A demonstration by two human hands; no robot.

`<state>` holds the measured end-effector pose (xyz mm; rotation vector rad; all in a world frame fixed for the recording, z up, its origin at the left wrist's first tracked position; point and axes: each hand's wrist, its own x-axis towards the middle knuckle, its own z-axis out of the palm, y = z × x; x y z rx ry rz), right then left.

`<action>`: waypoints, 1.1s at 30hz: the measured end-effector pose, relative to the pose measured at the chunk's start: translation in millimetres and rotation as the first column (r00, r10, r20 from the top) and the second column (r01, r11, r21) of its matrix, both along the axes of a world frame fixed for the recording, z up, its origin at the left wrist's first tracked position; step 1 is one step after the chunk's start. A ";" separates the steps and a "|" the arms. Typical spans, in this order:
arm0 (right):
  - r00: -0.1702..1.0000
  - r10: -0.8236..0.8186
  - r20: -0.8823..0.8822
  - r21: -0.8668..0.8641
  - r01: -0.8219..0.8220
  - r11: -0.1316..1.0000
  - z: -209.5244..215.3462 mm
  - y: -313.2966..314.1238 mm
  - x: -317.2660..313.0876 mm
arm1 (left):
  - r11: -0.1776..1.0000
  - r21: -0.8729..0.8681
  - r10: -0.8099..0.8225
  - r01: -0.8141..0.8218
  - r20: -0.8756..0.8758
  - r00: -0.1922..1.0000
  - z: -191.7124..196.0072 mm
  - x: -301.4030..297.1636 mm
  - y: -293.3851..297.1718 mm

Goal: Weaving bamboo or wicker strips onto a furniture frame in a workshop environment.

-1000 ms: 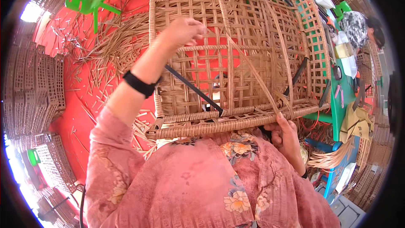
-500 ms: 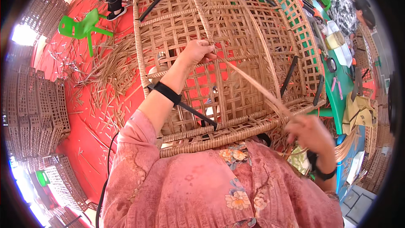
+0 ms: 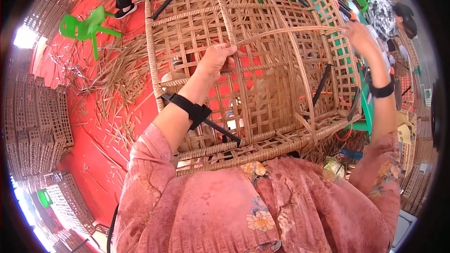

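Observation:
A large woven wicker basket (image 3: pixel 262 93) lies in front of me, its openwork side facing up. My left hand (image 3: pixel 218 58) pinches at a wrapped rib near its middle, where a flat rattan strip (image 3: pixel 290 29) comes out. From there the strip arches over the weave to my right hand (image 3: pixel 363 38), raised past the basket's right edge with fingers closed on the strip's other end. Part of the wrapped rib (image 3: pixel 219 0) runs on above my left hand. What exactly lies between my left fingertips is hidden.
Loose strips (image 3: pixel 119 61) litter the red floor on the left, near a green plastic chair (image 3: pixel 89 26) and stacked woven panels (image 3: pixel 35 117). Dark rods (image 3: pixel 322 84) brace the basket. A person in a dark cap (image 3: pixel 384 16) sits beyond the table at the far right.
My right hand has swung from low near my body up and away to the upper right, drawing the strip into an arch. My left hand stays at the rib.

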<state>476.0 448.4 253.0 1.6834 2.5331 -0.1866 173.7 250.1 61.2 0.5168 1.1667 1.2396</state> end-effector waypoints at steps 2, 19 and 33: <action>0.835 0.515 0.195 0.815 -0.430 0.389 -14.5 -17.3 -18.7 | 1.000 0.006 0.009 -0.009 -0.010 1.000 -2.8 -3.2 -0.1; 0.616 0.453 -0.644 0.204 -0.433 0.878 -156.4 -132.8 -156.5 | 0.999 0.026 0.045 -0.043 -0.059 0.997 1.7 0.9 -3.7; 0.643 0.272 -0.716 0.002 -0.388 0.922 -164.7 -108.0 -153.0 | 0.998 0.017 0.060 -0.060 -0.040 0.997 7.2 2.6 -8.1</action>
